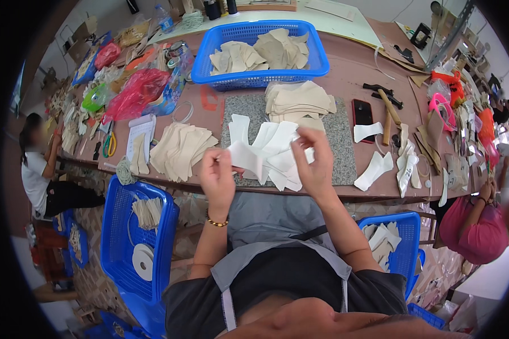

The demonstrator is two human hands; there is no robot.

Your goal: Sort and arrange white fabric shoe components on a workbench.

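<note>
Holding a fan of white cut pieces [266, 155] between left hand [218, 175] and right hand [314, 164], both closed on it, above grey stone slab [342, 147], near blue basket [260, 53].

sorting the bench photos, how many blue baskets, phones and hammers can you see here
blue baskets: 3, one on the table, one at lower left, one at lower right
phone: 1, dark with a red edge
hammer: 1, wooden handle
total: 5
Both hands hold white cut pieces.

Single head-worn fisheye view, looking steeply down, close over worktable [356, 73], rim perhaps distorted
</note>
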